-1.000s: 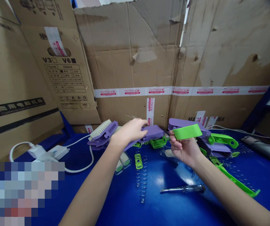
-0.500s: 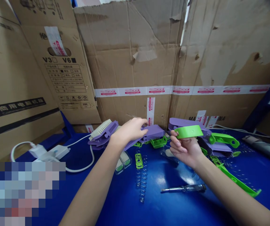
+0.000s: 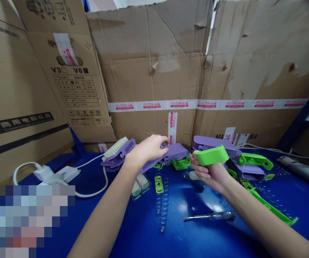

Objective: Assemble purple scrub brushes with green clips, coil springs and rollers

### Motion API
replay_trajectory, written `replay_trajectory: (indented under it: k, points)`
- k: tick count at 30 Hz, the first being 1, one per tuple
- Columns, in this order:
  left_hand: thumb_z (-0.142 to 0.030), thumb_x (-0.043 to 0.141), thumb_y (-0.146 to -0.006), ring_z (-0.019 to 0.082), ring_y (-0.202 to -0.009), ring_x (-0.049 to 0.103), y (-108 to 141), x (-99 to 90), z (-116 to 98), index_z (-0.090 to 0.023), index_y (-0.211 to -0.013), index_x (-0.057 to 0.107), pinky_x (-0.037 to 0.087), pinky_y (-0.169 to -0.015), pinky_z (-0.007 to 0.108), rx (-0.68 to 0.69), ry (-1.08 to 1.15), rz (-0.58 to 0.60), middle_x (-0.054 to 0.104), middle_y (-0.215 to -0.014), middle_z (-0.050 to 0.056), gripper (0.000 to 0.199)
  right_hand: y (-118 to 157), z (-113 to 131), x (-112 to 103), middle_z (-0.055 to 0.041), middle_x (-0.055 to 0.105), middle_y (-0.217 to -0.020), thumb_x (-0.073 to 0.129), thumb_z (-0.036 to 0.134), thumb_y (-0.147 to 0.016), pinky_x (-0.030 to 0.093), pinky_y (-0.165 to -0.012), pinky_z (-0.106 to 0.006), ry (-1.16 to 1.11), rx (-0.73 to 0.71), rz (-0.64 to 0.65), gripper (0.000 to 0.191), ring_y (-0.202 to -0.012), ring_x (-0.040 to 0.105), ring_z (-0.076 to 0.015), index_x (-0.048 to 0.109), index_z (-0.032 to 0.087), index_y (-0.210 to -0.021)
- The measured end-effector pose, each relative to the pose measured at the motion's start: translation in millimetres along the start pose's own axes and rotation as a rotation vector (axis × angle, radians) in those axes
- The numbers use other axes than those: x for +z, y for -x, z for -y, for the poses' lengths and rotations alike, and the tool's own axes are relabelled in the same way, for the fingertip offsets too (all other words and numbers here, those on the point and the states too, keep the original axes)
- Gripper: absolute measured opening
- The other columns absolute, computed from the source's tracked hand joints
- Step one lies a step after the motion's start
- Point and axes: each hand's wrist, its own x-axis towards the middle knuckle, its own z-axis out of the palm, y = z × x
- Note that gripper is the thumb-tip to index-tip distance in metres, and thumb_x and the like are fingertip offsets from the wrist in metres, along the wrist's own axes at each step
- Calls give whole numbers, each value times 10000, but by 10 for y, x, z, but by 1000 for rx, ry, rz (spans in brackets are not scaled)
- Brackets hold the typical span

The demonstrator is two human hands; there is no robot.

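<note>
My right hand (image 3: 209, 173) grips a curved bright-green plastic handle piece (image 3: 212, 154), raised above the table with its smooth outer face toward me. My left hand (image 3: 151, 148) is over a purple slatted plastic part (image 3: 174, 152). Its thumb and curled forefinger stand apart, with no object visible between them. The other fingers are partly hidden. To its left lies a purple brush head with pale bristles (image 3: 115, 148). Below the hands are a flat green plate (image 3: 159, 184), clear coil springs (image 3: 164, 208) and a screwdriver with a clear handle (image 3: 210, 216).
More purple shells (image 3: 251, 169) and green handle pieces (image 3: 256, 159) lie at the right. A clear case with pale pieces (image 3: 140, 185) sits beside my left forearm. White chargers and cables (image 3: 66, 173) are at the left. Cardboard (image 3: 154, 79) walls the blue table's back.
My right hand has turned the green handle piece and shifted it slightly left, tilting its right end up. My left hand has hardly moved.
</note>
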Motion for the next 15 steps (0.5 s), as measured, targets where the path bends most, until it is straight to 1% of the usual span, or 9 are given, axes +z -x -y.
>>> replay_trajectory:
  k: [2, 5, 7, 11, 15]
  points:
    - [-280, 476, -797, 179, -873, 589, 1, -1, 0, -198, -1046, 605, 447, -750, 292, 8, -2, -6, 649, -1041, 51, 292, 10, 1, -5, 64, 384, -540, 566, 162, -717, 159, -300, -114, -6, 7, 24, 124, -359, 203, -17, 463, 165, -649]
    - [-277, 477, -798, 181, -906, 587, 0, -3, -7, -196, -1051, 604, 443, -790, 298, 16, -12, -10, 648, -1050, 52, 294, 23, -3, -4, 80, 318, -489, 555, 220, -734, 232, -345, -143, 5, 5, 60, 116, -356, 194, -34, 473, 179, -664]
    - [-278, 477, -800, 179, -892, 591, -1, -3, -12, -194, -1055, 601, 446, -780, 296, 10, -15, -3, 648, -1052, 53, 296, 27, -10, -4, 85, 285, -470, 545, 253, -749, 263, -375, -164, 23, -3, 70, 128, -359, 192, -47, 470, 188, -668]
    - [-282, 483, -802, 177, -892, 592, 1, 0, -18, -199, -1043, 605, 447, -782, 295, 24, -5, -24, 651, -1043, 48, 283, 27, -28, -11, 89, 262, -467, 531, 274, -776, 247, -383, -170, 11, 9, 94, 145, -361, 162, -52, 462, 191, -680]
    - [-283, 494, -799, 176, -876, 595, 7, -8, -20, -209, -1028, 613, 450, -765, 289, 45, 19, -50, 661, -1013, 37, 268, 19, -44, -12, 81, 280, -487, 519, 259, -797, 233, -373, -157, -49, 39, 150, 158, -367, 177, -48, 449, 186, -676]
